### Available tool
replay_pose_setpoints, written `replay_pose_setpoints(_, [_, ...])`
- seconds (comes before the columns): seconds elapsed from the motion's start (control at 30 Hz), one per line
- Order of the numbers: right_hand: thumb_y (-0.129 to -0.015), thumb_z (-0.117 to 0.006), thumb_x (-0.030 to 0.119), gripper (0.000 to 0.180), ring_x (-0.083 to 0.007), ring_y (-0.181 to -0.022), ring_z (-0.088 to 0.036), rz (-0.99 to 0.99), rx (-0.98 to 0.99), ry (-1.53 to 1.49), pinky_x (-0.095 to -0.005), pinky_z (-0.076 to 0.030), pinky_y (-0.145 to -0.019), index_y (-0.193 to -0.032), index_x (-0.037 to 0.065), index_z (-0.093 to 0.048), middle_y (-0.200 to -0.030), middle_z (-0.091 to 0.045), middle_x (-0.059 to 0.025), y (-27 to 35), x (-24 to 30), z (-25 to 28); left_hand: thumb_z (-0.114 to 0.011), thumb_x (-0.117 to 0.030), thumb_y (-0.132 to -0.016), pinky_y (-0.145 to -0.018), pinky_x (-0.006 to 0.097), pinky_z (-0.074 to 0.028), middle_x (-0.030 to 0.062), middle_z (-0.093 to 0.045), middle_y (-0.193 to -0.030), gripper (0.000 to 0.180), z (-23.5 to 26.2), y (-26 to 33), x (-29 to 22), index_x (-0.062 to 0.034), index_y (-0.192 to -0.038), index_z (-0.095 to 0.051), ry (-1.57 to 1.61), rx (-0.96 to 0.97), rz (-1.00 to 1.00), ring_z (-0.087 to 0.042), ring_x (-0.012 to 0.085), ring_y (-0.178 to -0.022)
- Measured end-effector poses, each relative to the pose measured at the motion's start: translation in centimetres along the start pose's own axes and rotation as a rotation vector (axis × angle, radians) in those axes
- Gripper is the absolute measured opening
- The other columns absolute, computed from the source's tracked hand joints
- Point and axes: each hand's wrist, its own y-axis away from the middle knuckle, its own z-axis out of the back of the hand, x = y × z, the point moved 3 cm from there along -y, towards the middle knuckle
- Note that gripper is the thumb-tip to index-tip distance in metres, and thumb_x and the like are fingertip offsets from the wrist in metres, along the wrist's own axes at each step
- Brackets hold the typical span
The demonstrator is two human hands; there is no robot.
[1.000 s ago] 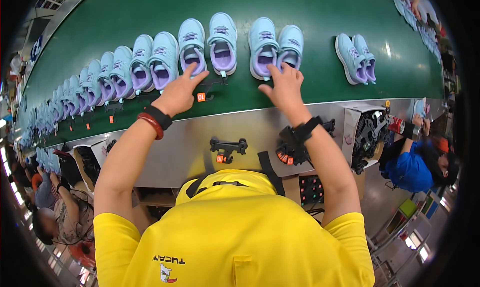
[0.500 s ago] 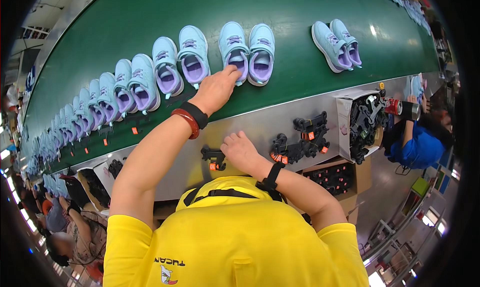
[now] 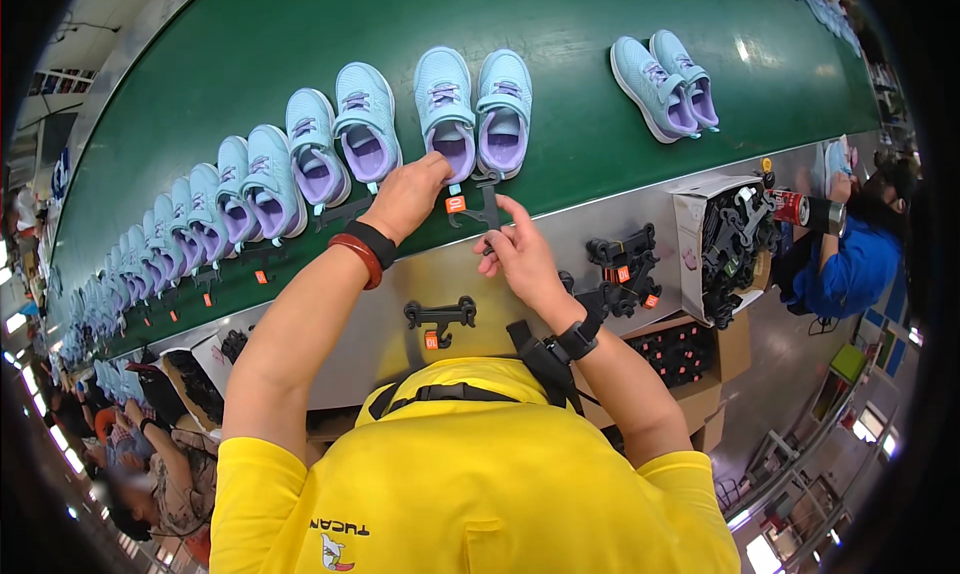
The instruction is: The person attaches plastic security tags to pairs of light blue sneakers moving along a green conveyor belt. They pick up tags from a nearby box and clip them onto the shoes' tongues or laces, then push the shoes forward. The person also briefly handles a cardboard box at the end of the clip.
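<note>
My left hand (image 3: 408, 196) is closed at the heel of a light-blue shoe (image 3: 443, 86) with a purple lining, thumb and fingers pinching its heel edge. The matching shoe (image 3: 504, 94) stands beside it on the green belt. In my right hand (image 3: 524, 259) is a black plastic shoe hanger (image 3: 490, 202) with an orange tag, gripped by one end between thumb and fingers. Its far end reaches the heel of the matching shoe; whether it is hooked there I cannot tell. A second black hanger (image 3: 440, 314) lies on the metal ledge in front of me.
A long row of similar shoes (image 3: 270, 179) runs left along the green belt (image 3: 560, 174). Another pair (image 3: 655, 86) stands to the right. Several hangers (image 3: 622, 264) lie on the metal ledge, beside a white box (image 3: 690, 244) of hangers. A co-worker (image 3: 850, 259) in blue sits at right.
The shoes have shifted left. My left hand has drawn back from the shoe's opening to its heel. My right hand has risen from the ledge to the shoes, now holding a hanger.
</note>
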Motion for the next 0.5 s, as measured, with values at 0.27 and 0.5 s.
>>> replay_pose_setpoints(0.27, [-0.094,-0.045,0.006,0.046,-0.0115,-0.057,-0.058,-0.050,-0.065,0.035,-0.0250,-0.049,-0.053,-0.139,0.008,-0.035,-0.077,-0.060,-0.0067,-0.4,-1.4,-1.1,-0.057,-0.003,-0.080,-0.069,0.042,-0.049,0.0101,-0.057,-0.093,0.013,0.1,-0.5,-0.2,-0.0056,-0.093,-0.057,-0.001,0.044,-0.021,-0.060,0.0327,-0.084])
replay_pose_setpoints(0.5, [-0.088,-0.058,0.020,0.020,-0.0262,-0.059,-0.062,0.151,0.079,0.277,-0.0369,-0.049,-0.058,-0.100,0.005,-0.062,-0.069,-0.062,-0.0154,1.0,-2.0,-5.6,-0.063,-0.001,-0.076,-0.068,0.043,-0.046,0.0146,-0.056,-0.085,0.016,0.4,-0.4,1.4,-0.0040,-0.090,-0.057,0.002,0.018,-0.013,-0.058,0.0365,-0.082])
